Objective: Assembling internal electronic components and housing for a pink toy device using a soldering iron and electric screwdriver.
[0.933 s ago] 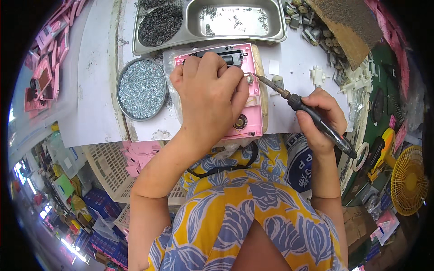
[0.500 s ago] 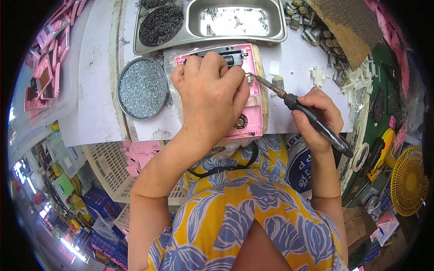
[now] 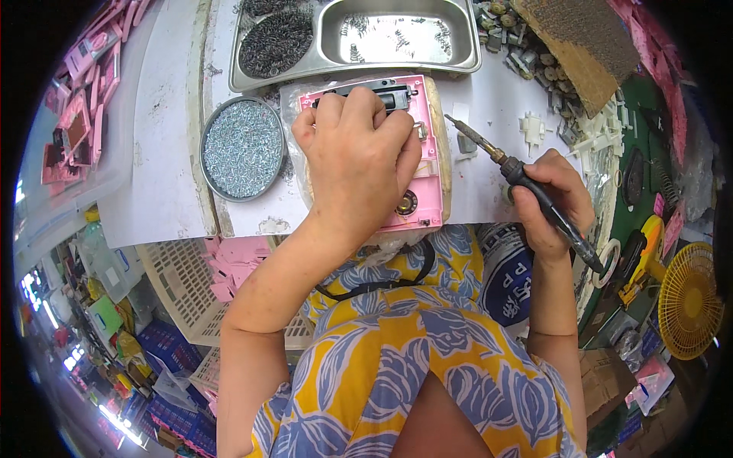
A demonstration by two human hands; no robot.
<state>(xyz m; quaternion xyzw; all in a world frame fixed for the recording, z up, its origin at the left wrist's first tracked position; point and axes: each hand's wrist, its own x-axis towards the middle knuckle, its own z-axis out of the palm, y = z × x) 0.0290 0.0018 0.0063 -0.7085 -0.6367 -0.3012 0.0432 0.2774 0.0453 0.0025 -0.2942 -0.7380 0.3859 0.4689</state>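
Note:
A pink plastic housing (image 3: 430,200) lies on a padded, plastic-wrapped support at the table's front edge. Black parts (image 3: 393,98) sit along its far end, and a small round black piece with a brass-coloured centre (image 3: 407,202) is near its front. My left hand (image 3: 357,156) rests over the housing with curled fingers; its fingertips and whatever they pinch are hidden beneath. In my right hand (image 3: 556,200) is a soldering iron (image 3: 546,204), gripped by its black handle. Its tip points up and left, apart from the housing, near a small grey motor (image 3: 466,143).
A round dish of small screws (image 3: 241,149) stands left of the housing. Behind it is a metal tray (image 3: 324,67) with dark springs. Small motors (image 3: 534,65), white plastic parts (image 3: 532,131) and cardboard (image 3: 584,53) occupy the back right. A yellow fan (image 3: 691,301) is at right.
My right hand has drawn the soldering iron back to the right, so its tip has left the housing. The left hand stays in nearly the same place.

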